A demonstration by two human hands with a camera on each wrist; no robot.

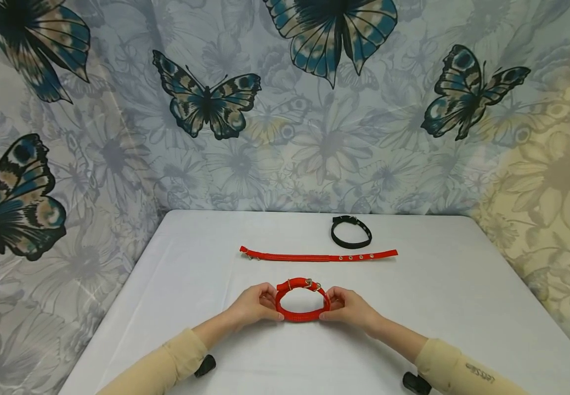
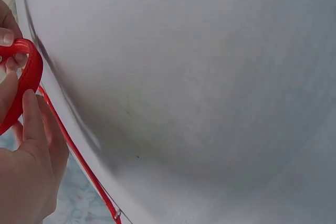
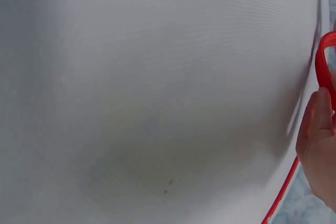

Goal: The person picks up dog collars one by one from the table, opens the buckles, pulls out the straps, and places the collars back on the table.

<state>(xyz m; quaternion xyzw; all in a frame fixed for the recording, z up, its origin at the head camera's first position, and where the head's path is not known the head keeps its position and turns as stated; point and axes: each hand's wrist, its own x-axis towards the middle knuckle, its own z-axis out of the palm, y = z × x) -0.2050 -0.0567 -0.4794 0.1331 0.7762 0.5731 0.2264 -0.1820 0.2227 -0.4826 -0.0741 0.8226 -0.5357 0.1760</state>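
Note:
A red collar, buckled into a ring with its metal buckle at the far side, is held between both hands near the middle of the table. My left hand pinches its left side between thumb and fingers. On the opposite side my right hand grips the ring the same way. In the left wrist view the collar curves at the left edge beside the left hand. The right wrist view shows part of the collar above the right hand.
Beyond the hands a second red collar lies unbuckled and straight, with eyelets toward its right end. Behind it is a black collar closed in a ring. All rest on a white-covered table, backed by a butterfly-patterned curtain.

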